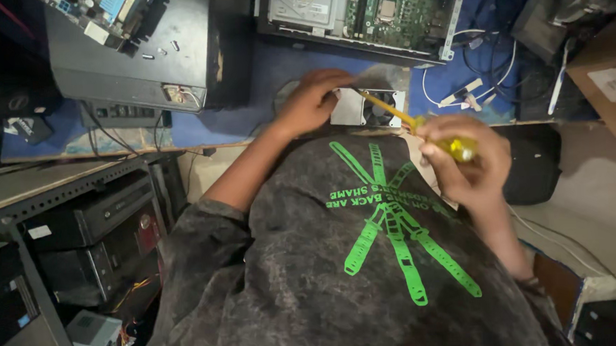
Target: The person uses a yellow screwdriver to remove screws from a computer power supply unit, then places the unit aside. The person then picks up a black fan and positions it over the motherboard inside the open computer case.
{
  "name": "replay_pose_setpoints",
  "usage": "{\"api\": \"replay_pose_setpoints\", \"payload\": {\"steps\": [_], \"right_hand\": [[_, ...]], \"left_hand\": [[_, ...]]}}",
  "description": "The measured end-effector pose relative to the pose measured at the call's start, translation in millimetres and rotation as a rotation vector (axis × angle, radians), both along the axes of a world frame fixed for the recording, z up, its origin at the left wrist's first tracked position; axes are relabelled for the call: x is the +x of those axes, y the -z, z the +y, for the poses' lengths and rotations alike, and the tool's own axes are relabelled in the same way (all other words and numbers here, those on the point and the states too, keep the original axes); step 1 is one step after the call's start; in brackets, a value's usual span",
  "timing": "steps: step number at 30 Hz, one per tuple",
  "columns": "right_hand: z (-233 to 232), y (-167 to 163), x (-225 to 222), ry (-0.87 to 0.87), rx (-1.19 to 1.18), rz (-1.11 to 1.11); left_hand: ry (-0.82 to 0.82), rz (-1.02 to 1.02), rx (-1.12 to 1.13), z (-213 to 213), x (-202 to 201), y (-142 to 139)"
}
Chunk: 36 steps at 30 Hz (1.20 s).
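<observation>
Right hand [468,160] clasps yellow screwdriver [417,127] | left hand [312,100] pins grey fan unit [367,109] on blue bench [276,70] | tip seemingly at a screw; fan apparently not yet freed.

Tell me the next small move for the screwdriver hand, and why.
Probably steady the tip and turn. The right hand grips the yellow screwdriver, whose shaft slants down to the small fan unit at the blue mat's edge, while the left hand presses on that unit. Whether the tip sits in a screw is too small to tell.
</observation>
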State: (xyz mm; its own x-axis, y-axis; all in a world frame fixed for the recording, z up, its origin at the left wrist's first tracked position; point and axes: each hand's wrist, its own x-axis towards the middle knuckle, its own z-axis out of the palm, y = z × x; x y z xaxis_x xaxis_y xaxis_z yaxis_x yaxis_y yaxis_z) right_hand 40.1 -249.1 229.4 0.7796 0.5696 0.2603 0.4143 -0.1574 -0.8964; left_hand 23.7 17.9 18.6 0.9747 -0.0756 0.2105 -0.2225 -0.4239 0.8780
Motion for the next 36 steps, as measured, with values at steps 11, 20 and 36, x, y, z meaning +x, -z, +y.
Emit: {"api": "replay_pose_setpoints", "payload": {"steps": [11, 20, 36], "right_hand": [[24, 19, 28, -0.022, -0.007, 0.113], [34, 30, 39, -0.043, -0.041, 0.105], [30, 34, 42, -0.079, -0.078, -0.051]], "left_hand": [[0.208, 0.003, -0.025, 2, 26, -3], [0.165, 0.047, -0.035, 5, 26, 14], [0.285, 0.096, -0.164, 7, 30, 12]]}}
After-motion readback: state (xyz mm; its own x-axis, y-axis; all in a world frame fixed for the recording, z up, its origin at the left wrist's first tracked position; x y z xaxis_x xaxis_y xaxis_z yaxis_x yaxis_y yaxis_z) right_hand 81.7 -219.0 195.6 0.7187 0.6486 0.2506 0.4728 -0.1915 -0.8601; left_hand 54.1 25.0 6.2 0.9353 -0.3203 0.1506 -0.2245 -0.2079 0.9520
